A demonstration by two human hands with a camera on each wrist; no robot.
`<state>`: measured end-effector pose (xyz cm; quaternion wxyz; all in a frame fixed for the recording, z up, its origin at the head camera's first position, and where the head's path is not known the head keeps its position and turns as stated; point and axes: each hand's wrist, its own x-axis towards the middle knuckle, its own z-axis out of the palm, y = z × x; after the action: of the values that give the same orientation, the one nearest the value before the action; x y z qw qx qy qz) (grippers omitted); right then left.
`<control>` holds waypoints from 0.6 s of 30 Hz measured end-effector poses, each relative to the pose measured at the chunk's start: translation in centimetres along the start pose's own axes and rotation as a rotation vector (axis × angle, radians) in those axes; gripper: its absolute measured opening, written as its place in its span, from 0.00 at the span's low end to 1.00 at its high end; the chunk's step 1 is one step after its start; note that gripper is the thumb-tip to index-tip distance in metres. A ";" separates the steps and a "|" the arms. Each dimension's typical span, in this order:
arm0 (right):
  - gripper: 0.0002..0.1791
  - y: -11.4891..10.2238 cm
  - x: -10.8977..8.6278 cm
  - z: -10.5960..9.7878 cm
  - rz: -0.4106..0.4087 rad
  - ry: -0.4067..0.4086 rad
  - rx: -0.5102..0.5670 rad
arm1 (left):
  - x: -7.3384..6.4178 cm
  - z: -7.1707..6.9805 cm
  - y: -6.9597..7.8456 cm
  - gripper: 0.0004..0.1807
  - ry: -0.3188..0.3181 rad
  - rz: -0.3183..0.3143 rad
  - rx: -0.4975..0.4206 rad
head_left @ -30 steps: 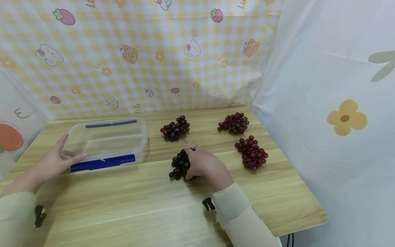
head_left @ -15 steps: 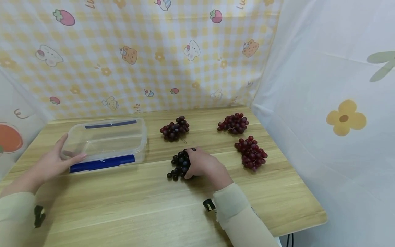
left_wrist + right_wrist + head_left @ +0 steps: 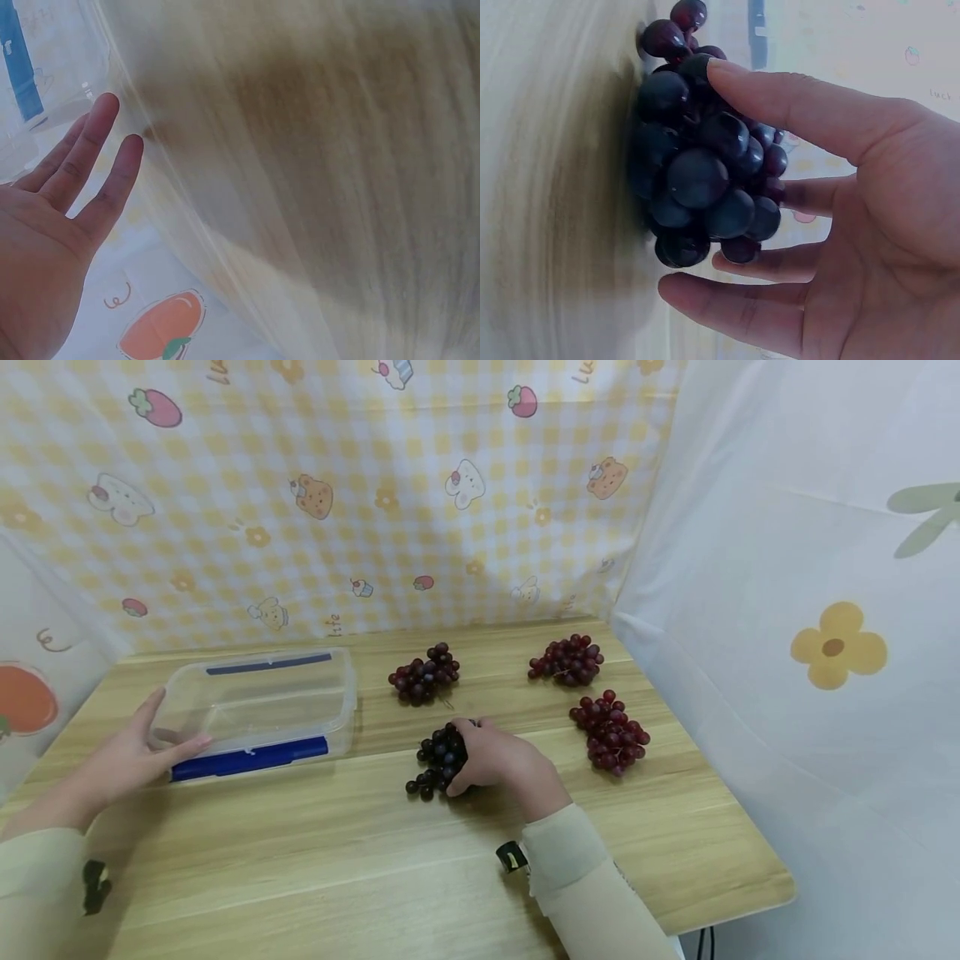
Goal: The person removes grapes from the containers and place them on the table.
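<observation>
My left hand (image 3: 123,764) lies at the left end of a clear plastic food container (image 3: 341,743) with blue clips. Its thumb rests along the front corner, and the other fingers stretch up the side. In the left wrist view the fingers (image 3: 84,154) look nearly straight. Mid-table, my right hand (image 3: 502,764) holds a bunch of dark grapes (image 3: 438,756) from its right side. The right wrist view has the thumb on top of the bunch (image 3: 697,178) and the fingers reaching round behind it. The bunch appears to rest on the table.
Three more bunches stand on the wooden table (image 3: 322,868): a dark red bunch (image 3: 425,675) behind the held one, a red bunch (image 3: 567,662) at the back right, and another red bunch (image 3: 611,732) nearer the right edge. A checked cloth (image 3: 360,527) hangs behind.
The dark grapes have shifted very slightly left, with my right hand staying round them. My left hand and the container keep their places.
</observation>
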<state>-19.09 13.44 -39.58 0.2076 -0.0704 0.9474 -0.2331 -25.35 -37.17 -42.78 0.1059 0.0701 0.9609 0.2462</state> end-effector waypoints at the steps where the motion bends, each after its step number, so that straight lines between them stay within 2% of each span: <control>1: 0.60 0.0 0.0 -0.1 0.005 -0.002 0.003 | 0.0 0.0 0.0 0.65 -0.001 0.004 0.004; 6: 0.58 0.2 0.0 -0.5 0.017 0.000 0.005 | 0.1 -0.5 -0.3 0.64 -0.019 0.031 0.026; 11: 0.59 0.3 -0.2 -1.0 0.011 0.013 0.003 | 0.1 -1.0 -0.4 0.64 -0.039 0.029 0.057; 18: 0.55 0.6 -0.5 -2.0 0.007 0.008 -0.012 | 0.0 -1.6 0.3 0.65 -0.041 0.024 0.090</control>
<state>-19.53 14.92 -38.10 0.2041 -0.0674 0.9499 -0.2270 -25.73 -37.62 -41.25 0.1196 0.0912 0.9676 0.2026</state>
